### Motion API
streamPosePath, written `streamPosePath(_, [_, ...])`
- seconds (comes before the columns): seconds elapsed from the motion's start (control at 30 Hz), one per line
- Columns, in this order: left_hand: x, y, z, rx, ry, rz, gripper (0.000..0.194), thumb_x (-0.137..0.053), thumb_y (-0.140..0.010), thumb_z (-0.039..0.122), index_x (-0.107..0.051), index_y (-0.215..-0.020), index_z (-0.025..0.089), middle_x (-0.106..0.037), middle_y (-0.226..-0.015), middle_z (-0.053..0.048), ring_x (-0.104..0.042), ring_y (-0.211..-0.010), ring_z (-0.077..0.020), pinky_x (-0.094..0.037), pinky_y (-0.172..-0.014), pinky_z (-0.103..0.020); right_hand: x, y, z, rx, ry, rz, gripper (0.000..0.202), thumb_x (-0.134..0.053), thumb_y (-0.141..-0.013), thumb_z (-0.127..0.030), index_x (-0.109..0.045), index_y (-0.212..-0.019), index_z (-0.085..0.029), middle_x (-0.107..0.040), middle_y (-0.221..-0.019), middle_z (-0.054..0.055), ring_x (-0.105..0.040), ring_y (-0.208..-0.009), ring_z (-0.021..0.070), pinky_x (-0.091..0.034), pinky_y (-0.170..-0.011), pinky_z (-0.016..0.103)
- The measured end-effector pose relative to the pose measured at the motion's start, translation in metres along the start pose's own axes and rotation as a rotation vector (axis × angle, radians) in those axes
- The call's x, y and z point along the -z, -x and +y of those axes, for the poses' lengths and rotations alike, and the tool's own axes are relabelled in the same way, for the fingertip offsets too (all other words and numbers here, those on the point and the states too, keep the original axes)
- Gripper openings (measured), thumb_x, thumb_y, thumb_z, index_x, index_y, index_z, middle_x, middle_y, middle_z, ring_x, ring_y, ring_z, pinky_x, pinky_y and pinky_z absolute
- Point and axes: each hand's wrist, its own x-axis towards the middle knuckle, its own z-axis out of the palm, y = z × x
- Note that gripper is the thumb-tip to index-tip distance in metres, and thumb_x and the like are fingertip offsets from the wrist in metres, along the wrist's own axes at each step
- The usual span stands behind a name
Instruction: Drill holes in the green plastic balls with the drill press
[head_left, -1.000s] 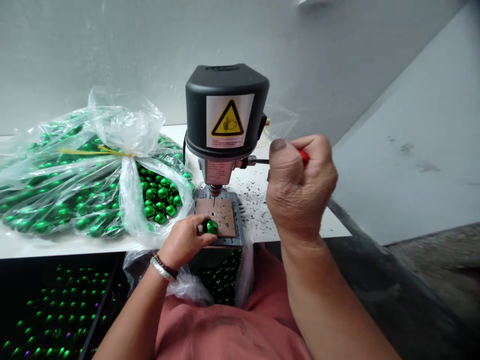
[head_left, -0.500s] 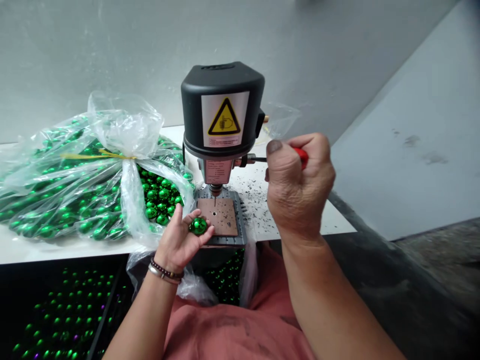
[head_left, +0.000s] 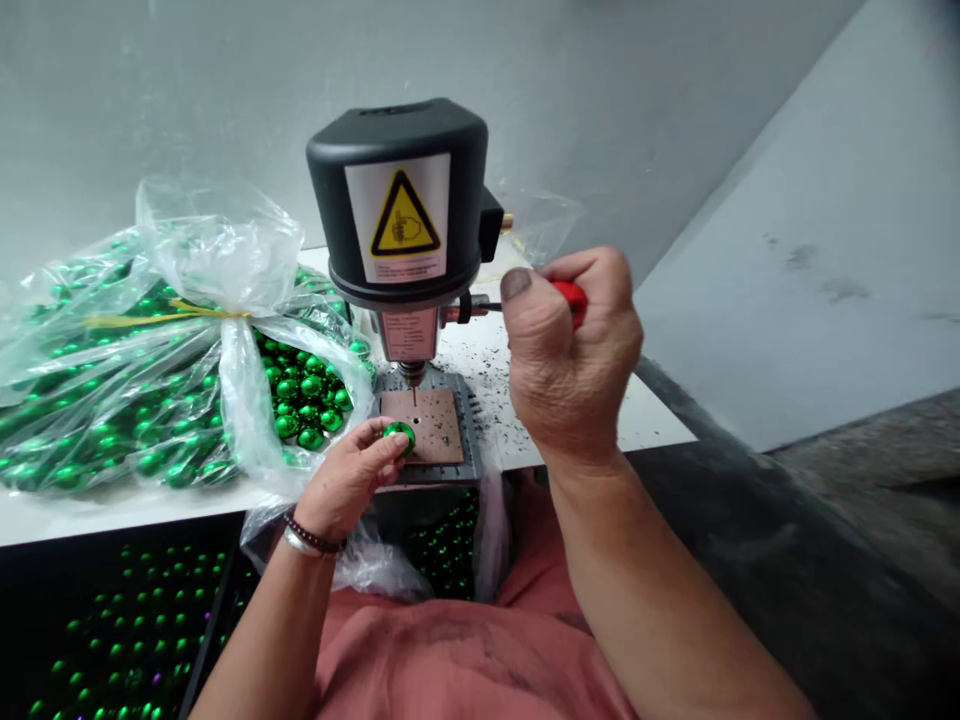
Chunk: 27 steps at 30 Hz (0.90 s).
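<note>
My left hand (head_left: 351, 474) pinches a shiny green ball (head_left: 400, 437) between thumb and fingers, at the front left of the drill press's brown base pad (head_left: 439, 425). The pad has a small hole, and the thin drill bit points down above it. My right hand (head_left: 574, 350) is closed in a fist around the red-ended feed lever (head_left: 576, 302) on the right side of the black drill press (head_left: 397, 200). A yellow warning triangle is stuck on the machine's front. The ball is apart from the bit.
A clear plastic bag (head_left: 232, 255) of green balls lies left of the press, tied with yellow string and torn open toward the machine. Dark shavings are scattered on the white table (head_left: 645, 415). Below stands a dark container (head_left: 127, 620) with green balls, and another plastic bag (head_left: 375, 565) hangs beneath the press.
My left hand has gone from an open palm carrying the green ball to a thumb-and-finger pinch on it. My right hand stays on the lever. The whole view has shifted slightly.
</note>
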Motion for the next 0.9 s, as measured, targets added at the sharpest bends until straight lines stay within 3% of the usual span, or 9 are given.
streamPosePath(0.1, [0.004, -0.003, 0.005, -0.110, -0.307, -0.008, 0.039, -0.070, -0.065, 0.032, -0.053, -0.096, 0.016, -0.061, -0.079, 0.000, -0.058, -0.070, -0.0110, -0.045, -0.063, -0.023, 0.000, 0.000, 0.001, 0.053, -0.010, 0.005, 0.021, -0.047, -0.082, -0.035, -0.042, -0.070, -0.018, -0.041, -0.061, -0.006, -0.039, -0.055, 0.0025, -0.038, -0.054, 0.017])
streamPosePath(0.2, [0.006, -0.008, 0.008, -0.207, -0.672, 0.073, 0.044, -0.066, -0.067, 0.035, -0.055, -0.106, 0.018, -0.064, -0.093, -0.003, -0.059, -0.086, -0.0178, -0.045, -0.076, -0.031, 0.000, 0.000, 0.003, 0.079, -0.040, 0.004, 0.022, -0.047, -0.083, -0.033, -0.040, -0.069, -0.018, -0.039, -0.061, -0.006, -0.038, -0.056, 0.0023, -0.038, -0.056, 0.017])
streamPosePath(0.3, [0.005, -0.011, 0.008, -0.240, -0.834, 0.135, 0.043, -0.058, -0.073, 0.038, -0.056, -0.111, 0.018, -0.065, -0.098, -0.005, -0.060, -0.091, -0.0204, -0.045, -0.080, -0.033, 0.000, -0.001, 0.004, 0.085, -0.049, -0.009, 0.023, -0.048, -0.083, -0.035, -0.040, -0.069, -0.018, -0.039, -0.061, -0.006, -0.036, -0.055, 0.0019, -0.038, -0.055, 0.016])
streamPosePath(0.57, [0.003, -0.025, -0.004, -0.351, -0.885, 0.319, 0.042, -0.055, -0.075, 0.043, -0.061, -0.109, 0.019, -0.068, -0.090, -0.003, -0.061, -0.080, -0.0179, -0.046, -0.075, -0.029, 0.002, -0.001, 0.004, 0.067, -0.047, -0.033, 0.021, -0.048, -0.081, -0.035, -0.042, -0.071, -0.018, -0.038, -0.059, -0.007, -0.035, -0.051, 0.0006, -0.037, -0.050, 0.015])
streamPosePath(0.77, [0.001, -0.045, -0.018, -0.318, -0.646, 0.171, 0.039, -0.057, -0.074, 0.039, -0.061, -0.108, 0.021, -0.070, -0.086, -0.001, -0.063, -0.077, -0.0158, -0.048, -0.070, -0.026, 0.003, -0.001, 0.003, 0.059, -0.062, -0.044, 0.022, -0.050, -0.081, -0.037, -0.042, -0.072, -0.018, -0.039, -0.060, -0.007, -0.034, -0.051, -0.0003, -0.036, -0.050, 0.012])
streamPosePath(0.9, [-0.002, -0.051, -0.021, -0.303, -0.642, 0.223, 0.042, -0.063, -0.068, 0.036, -0.063, -0.107, 0.021, -0.069, -0.080, 0.000, -0.062, -0.071, -0.0143, -0.048, -0.066, -0.025, 0.004, 0.000, 0.004, 0.062, -0.054, -0.055, 0.020, -0.049, -0.082, -0.035, -0.042, -0.073, -0.018, -0.039, -0.060, -0.007, -0.036, -0.052, -0.0001, -0.036, -0.050, 0.012])
